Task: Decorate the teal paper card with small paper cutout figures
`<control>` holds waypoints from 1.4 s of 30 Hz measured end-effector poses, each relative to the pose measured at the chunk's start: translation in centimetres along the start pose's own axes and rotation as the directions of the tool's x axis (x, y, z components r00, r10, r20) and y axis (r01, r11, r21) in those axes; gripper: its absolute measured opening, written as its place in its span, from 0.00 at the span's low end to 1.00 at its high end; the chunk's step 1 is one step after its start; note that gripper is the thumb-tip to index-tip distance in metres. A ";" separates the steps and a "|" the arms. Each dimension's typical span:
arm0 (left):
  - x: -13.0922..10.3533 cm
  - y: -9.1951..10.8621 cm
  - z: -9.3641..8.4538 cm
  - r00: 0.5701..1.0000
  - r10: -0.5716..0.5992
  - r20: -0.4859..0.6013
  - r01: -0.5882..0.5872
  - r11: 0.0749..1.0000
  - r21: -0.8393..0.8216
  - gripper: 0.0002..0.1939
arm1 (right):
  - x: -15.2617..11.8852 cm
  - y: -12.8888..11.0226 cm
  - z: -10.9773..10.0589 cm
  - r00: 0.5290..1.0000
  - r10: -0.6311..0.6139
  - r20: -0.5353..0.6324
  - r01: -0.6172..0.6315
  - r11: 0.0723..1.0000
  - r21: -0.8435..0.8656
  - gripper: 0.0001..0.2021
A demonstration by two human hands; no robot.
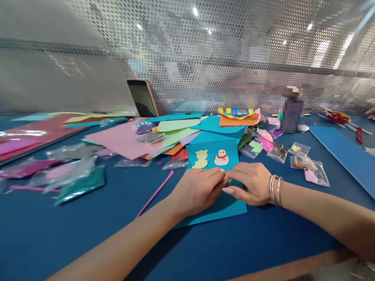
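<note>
A turquoise sheet of paper (225, 208) lies on the blue table below both hands. On its upper part are a pale yellow animal figure (201, 159) and a white snowman figure (222, 157) with a red scarf. My left hand (202, 189) rests over the middle of the sheet, fingers closed. My right hand (252, 183), with silver bangles (275, 190) at the wrist, meets it from the right. Its fingertips touch the left ones, its thumb a little lower. A tiny pinkish bit shows at the fingertips; what it is, I cannot make out.
A pink strip (155, 194) lies left of the sheet. Small plastic bags (83, 183) and coloured papers (125, 136) spread behind and left. A phone (142, 98) leans on the perforated metal screen (187, 50). A blue board (345, 152) and red-handled scissors (336, 116) are right.
</note>
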State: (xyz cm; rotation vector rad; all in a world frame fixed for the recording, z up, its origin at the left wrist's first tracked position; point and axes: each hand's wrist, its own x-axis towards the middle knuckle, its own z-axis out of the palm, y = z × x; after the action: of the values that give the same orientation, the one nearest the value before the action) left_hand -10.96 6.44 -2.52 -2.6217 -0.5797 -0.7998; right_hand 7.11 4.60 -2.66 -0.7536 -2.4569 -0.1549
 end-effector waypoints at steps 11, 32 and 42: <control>-0.4 0.2 0.3 0.999 0.044 -0.029 -0.044 0.999 0.009 0.19 | -0.2 0.1 0.4 0.990 0.104 0.092 -0.110 0.992 0.058 0.16; -0.1 0.4 -0.2 0.990 0.104 -0.099 -0.099 0.994 0.048 0.22 | -0.4 -0.3 0.4 0.999 -0.042 0.018 0.041 0.999 0.030 0.17; 0.2 0.9 -0.8 0.984 0.114 -0.136 -0.114 0.993 0.009 0.18 | -0.6 1.3 -0.5 0.978 0.089 0.190 -0.123 0.976 0.177 0.14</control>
State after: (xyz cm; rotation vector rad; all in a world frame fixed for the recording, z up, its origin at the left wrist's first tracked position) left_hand -10.72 5.39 -1.94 -2.5475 -0.3884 -0.9322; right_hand 8.44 5.30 -2.64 -0.8451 -2.5477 0.1931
